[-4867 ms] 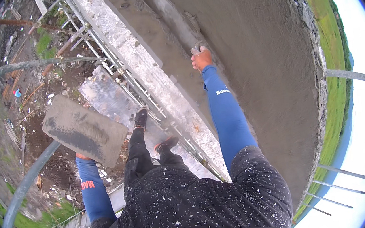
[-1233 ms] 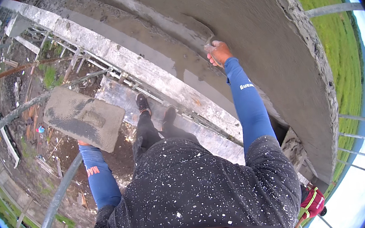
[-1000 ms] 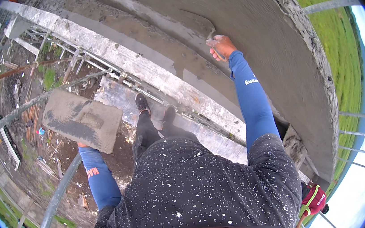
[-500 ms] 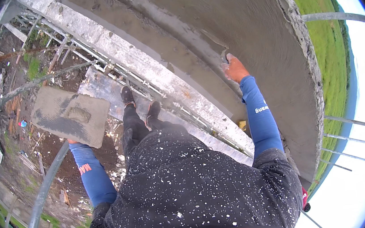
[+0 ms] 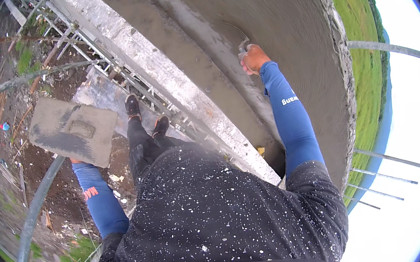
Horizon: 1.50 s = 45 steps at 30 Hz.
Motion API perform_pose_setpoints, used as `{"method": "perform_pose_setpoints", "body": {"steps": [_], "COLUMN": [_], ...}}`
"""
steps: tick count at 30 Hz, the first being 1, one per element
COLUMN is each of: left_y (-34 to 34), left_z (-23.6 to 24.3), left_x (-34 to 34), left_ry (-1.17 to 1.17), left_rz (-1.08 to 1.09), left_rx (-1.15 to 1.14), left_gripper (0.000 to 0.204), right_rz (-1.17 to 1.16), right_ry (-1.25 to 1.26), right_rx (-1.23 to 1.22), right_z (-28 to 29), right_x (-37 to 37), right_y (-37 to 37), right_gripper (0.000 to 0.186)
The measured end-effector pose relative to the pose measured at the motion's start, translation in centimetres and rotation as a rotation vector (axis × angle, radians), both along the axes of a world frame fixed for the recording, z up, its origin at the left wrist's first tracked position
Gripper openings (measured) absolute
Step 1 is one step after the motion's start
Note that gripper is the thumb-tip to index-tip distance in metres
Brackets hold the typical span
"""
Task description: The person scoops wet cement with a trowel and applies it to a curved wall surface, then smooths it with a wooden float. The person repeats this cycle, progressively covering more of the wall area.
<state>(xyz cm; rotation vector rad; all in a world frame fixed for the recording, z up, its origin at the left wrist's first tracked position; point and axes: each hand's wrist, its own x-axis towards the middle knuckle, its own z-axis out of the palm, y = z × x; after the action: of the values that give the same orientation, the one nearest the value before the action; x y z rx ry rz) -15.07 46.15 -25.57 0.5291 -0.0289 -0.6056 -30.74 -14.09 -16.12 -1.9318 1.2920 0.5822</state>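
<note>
My left hand [image 5: 74, 161] is closed beneath a square mortar board [image 5: 47, 116] at the left, which hides most of the fingers. The board is coated in grey mortar, with a small lump of mortar [image 5: 82, 128] near its middle. At the upper right my right hand [image 5: 255, 59] grips a trowel [image 5: 244, 43]. Grey mortar smears the trowel, and its blade lies against the wet plastered wall [image 5: 294, 49], so its outline barely shows. Curved stroke marks run over that surface beside the hand.
A pale concrete ledge [image 5: 162, 74] runs diagonally past my feet. Beside it are scaffold tubes and a metal platform [image 5: 93, 95] under my shoes. A curved rail [image 5: 39, 202] passes by my left arm. Debris lies on the ground far below. A small yellow thing [image 5: 260, 151] sits by the ledge.
My right hand has moved the trowel farther up along the plastered wall, away from my body. The view has shifted slightly; the left hand still holds the mortar board level.
</note>
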Motion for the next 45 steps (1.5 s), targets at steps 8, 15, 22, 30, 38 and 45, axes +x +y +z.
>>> {"method": "perform_pose_setpoints", "body": {"steps": [8,15,22,30,38,45], "left_y": [1.5,2.0,3.7,4.6,3.4,-1.2], "left_z": [-1.1,-1.0,-1.3,-1.8,-1.7,-1.5], "left_x": [1.3,0.0,-1.7,-1.7,-1.5,-1.9], "left_ry": [0.132,0.079,0.121,0.139,0.13,0.142], "left_rz": [0.028,0.058,0.084,0.098,0.07,-0.041], "left_rx": [-0.051,-0.007,0.007,0.015,0.001,-0.043], "left_gripper": [0.079,0.076,0.073,0.07,0.067,0.064], "right_rz": [0.035,0.067,0.061,-0.049,0.061,0.123], "right_ry": [-0.151,-0.192,0.139,-0.042,-0.299,-0.586], "right_rx": [-0.044,-0.087,-0.097,0.024,-0.025,-0.151], "right_z": [7.7,9.5,-3.4,-3.4,7.5,18.4], "right_x": [5.4,2.0,1.0,8.3,14.1,9.2], "right_y": [3.3,5.6,3.4,1.6,4.4,6.6], "right_gripper": [0.017,0.02,0.021,0.02,0.02,0.019]}}
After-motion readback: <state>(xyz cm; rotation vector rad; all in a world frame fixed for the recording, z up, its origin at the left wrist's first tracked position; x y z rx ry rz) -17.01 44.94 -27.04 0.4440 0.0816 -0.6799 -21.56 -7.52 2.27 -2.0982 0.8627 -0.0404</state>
